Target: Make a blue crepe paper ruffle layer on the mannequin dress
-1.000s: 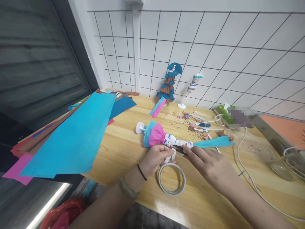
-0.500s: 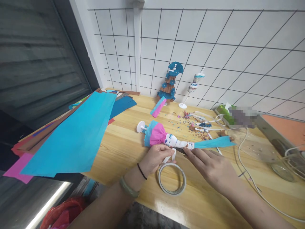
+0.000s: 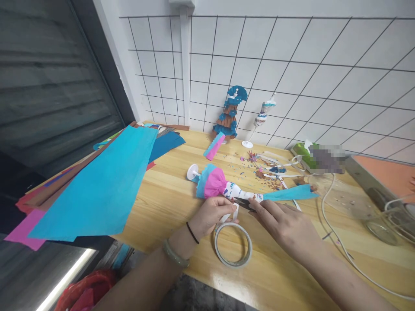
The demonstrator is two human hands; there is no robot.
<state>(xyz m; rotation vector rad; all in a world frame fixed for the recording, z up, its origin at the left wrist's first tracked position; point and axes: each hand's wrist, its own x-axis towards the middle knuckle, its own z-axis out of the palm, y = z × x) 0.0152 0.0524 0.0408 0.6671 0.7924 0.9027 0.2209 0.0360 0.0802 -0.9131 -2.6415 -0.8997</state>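
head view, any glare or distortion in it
Head view: white glare on the wooden table below the tape roll; the gridded wall stretches and slants toward the right, probably wide-angle distortion; a pixelated block hides something beside the green packet.

Small craft workspace; whether in home or shop, cannot tell. On wooden table: coloured paper sheets stacked at left end, tape roll near front edge, scissors mid-table, paper clippings towards back right. At back of table: small blue-and-brown ruffled dress on stand, wrapped white stand beside it. Behind table: white wall with dark grid lines. Below table's front left: red basket, pink material inside.
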